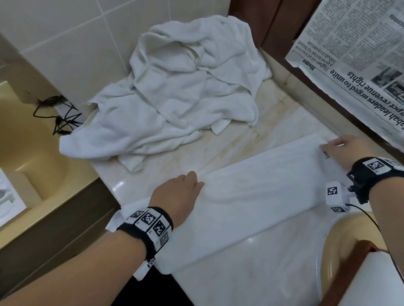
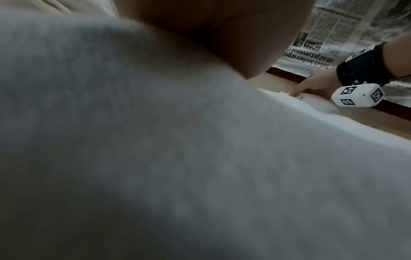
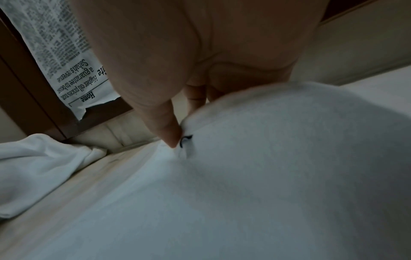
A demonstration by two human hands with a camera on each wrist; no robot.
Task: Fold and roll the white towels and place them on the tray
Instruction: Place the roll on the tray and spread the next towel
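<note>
- Folded towel (image 1: 252, 200) lies flat across the bench (image 1: 249, 280); right hand (image 1: 347, 153) pinches its far corner, left hand (image 1: 179, 193) presses flat-fingered.
- Soft, limp, light: probably best taken at corners or edges.
- Crumpled towels (image 1: 187, 88) wait behind.

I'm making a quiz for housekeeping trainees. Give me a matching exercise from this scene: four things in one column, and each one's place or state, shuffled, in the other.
Things:
1. folded towel
2. crumpled towels
3. newspaper
4. black cable

Places or states:
A. tangled by the tiled wall
B. flat under both hands
C. hanging upside down, upper right
D. heaped at the counter's back

Pairs: 1-B, 2-D, 3-C, 4-A
</note>
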